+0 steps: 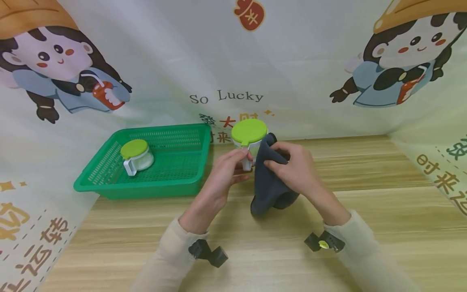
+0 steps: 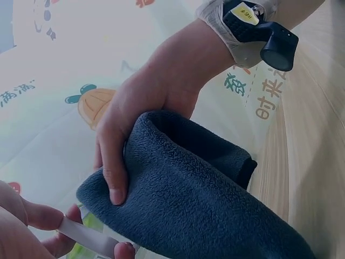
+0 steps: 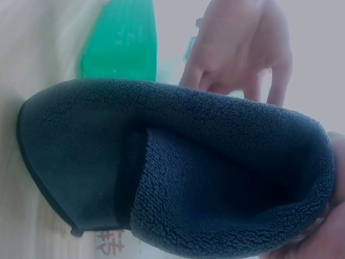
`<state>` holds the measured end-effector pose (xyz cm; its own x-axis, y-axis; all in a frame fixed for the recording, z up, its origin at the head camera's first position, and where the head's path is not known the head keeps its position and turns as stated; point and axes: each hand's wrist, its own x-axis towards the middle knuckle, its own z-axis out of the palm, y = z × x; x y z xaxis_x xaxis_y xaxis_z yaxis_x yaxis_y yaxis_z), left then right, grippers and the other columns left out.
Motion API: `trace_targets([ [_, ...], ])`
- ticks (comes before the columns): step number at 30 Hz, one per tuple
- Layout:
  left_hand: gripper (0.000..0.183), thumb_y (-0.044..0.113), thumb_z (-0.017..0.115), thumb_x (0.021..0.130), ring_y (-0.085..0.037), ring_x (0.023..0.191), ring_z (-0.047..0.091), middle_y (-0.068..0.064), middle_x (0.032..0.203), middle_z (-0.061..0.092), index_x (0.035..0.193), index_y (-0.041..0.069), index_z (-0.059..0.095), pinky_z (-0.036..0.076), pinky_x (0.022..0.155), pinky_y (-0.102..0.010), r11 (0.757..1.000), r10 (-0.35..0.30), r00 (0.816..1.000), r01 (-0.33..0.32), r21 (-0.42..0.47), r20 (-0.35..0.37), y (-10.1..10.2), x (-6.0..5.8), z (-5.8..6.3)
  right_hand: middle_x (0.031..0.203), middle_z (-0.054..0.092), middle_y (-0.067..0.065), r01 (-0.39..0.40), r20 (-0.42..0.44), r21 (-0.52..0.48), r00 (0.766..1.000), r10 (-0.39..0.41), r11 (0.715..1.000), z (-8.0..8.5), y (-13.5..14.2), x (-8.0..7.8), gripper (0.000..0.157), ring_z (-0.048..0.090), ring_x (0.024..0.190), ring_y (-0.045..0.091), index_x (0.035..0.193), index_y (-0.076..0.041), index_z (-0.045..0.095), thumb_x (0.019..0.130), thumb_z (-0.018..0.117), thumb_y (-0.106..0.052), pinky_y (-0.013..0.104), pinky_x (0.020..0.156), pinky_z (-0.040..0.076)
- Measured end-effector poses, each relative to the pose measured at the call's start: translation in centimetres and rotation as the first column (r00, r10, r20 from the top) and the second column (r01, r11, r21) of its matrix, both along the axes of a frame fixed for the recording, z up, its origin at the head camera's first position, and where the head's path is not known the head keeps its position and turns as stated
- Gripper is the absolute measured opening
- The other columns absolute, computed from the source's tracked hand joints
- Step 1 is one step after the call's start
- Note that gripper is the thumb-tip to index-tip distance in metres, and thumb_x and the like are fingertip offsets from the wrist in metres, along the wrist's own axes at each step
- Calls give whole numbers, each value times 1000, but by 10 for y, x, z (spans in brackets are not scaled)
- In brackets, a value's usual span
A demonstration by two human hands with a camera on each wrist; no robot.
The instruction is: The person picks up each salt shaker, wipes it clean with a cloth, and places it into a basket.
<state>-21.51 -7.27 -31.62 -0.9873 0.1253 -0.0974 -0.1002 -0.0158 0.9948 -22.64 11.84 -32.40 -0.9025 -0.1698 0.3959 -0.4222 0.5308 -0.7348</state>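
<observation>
A clear jar with a lime-green lid point(image 1: 249, 132) is held up off the table. My left hand point(image 1: 227, 168) grips it by its white handle point(image 1: 247, 163), which also shows in the left wrist view between the fingers. Against the jar's right side, my right hand point(image 1: 292, 166) pinches a dark grey fleecy cloth point(image 1: 270, 182). The cloth hangs down in folds and hides part of the jar. In the right wrist view the cloth point(image 3: 215, 178) fills most of the picture and covers the jar.
To the left stands a green plastic basket point(image 1: 146, 190) with slotted walls. Inside it sits a second green-lidded jar point(image 1: 142, 158) with a white handle. A printed curtain point(image 1: 310, 81) rises behind the wood-grain table point(image 1: 262, 259) and along both its sides.
</observation>
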Motion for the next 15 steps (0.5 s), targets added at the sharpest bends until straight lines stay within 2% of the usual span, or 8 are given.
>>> trace_targets([
  [7, 27, 30, 49, 109, -17, 88, 61, -3, 96, 62, 96, 11, 65, 54, 86, -35, 1000, -12, 1000, 12, -4, -16, 1, 0, 0, 108, 77, 19, 77, 35, 15, 996, -77, 997, 1, 11, -4, 26, 73, 97, 33, 115, -6, 74, 90, 76, -14, 48, 85, 56],
  [11, 28, 30, 49, 109, -17, 88, 61, -3, 96, 62, 98, 9, 64, 54, 84, -34, 1000, -11, 1000, 11, -4, -14, 1, 1, -1, 106, 77, 17, 63, 52, 32, 997, -64, 998, 2, 7, -2, 25, 73, 91, 31, 114, -7, 73, 91, 76, -16, 45, 80, 58],
  [15, 29, 31, 49, 109, -19, 91, 62, -4, 99, 62, 99, 9, 64, 54, 83, -32, 1000, -3, 1000, 3, -5, -10, 0, 1, 0, 103, 77, 13, 15, 36, 23, 999, -16, 1000, 2, 0, 2, 20, 72, 86, 26, 109, -9, 73, 90, 76, -14, 41, 75, 58],
])
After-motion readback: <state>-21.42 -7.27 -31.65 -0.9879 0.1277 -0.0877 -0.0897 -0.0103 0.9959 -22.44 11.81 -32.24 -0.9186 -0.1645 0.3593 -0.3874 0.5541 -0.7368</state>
